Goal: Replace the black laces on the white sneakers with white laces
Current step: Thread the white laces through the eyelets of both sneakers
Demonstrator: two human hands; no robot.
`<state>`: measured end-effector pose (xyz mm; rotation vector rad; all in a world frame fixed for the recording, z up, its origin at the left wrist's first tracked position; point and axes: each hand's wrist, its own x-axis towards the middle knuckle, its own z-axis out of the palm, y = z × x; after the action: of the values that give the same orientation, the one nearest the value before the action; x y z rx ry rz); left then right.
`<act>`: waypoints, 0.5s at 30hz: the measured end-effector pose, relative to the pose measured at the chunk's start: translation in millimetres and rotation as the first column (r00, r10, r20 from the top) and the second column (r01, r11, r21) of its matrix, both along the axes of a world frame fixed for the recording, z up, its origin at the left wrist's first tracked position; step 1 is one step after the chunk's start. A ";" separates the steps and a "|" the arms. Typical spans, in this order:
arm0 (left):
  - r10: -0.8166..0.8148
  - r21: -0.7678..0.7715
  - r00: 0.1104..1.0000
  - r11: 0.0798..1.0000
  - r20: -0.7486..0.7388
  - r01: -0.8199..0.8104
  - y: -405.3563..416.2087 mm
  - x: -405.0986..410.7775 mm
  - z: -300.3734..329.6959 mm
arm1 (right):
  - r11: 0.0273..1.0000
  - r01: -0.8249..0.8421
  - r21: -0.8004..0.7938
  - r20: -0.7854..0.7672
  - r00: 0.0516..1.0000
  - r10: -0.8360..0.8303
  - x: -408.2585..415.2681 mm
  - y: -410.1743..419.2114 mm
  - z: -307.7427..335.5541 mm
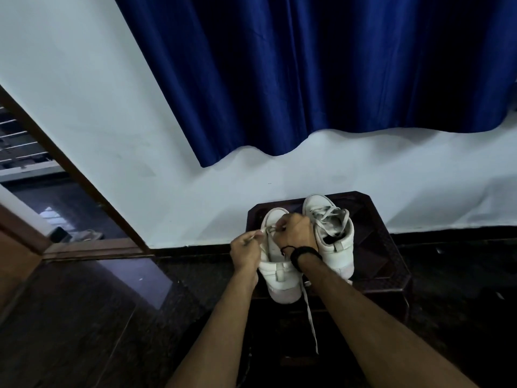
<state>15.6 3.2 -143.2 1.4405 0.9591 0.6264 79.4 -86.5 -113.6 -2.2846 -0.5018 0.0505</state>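
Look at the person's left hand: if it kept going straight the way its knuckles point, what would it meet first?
Probably the left sneaker: the left hand, pinching the white lace, points up and right at the shoe's eyelets, close to the right hand. Depth is uncertain.

Two white low-top sneakers, left sneaker (277, 275) and right sneaker (340, 247): smooth leather-look uppers, matt, scuffed grey in places. Flat woven white cloth lace (311, 317) hanging off the left one, dull finish; same flat cloth lacing (328, 212) on the right one. Dark brown moulded surface (375, 247) under them: looks plastic, faceted pattern, slight sheen. Dark stone-look floor (112, 303): polished, glossy, mirror reflections. Deep blue curtain (307, 79): satin-like cloth, soft sheen on folds. White painted wall (98, 107): matt. Brown wooden door frame (78, 175): smooth. Black wristband (303, 254): matt, material unclear.
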 end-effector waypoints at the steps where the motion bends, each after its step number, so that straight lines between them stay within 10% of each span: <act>1: 0.022 -0.097 0.999 0.995 0.043 -0.018 -0.6 -0.2 -0.5 | 1.000 0.003 0.017 -0.004 1.000 -0.003 0.4 -0.5 0.4; 6: 0.088 -0.382 0.985 0.924 0.148 -0.025 -2.2 -0.4 -2.4 | 0.997 -0.024 0.069 -0.018 1.000 0.025 1.5 -4.0 -0.5; 15: 0.058 -0.401 0.976 0.916 0.210 0.032 3.1 -1.4 -16.8 | 0.995 -0.091 0.032 -0.014 0.996 0.091 -1.0 -4.8 -6.8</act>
<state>14.3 6.3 -160.0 0.9777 0.8639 0.5449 78.4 -91.2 -120.4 -2.2280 -0.5947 0.1044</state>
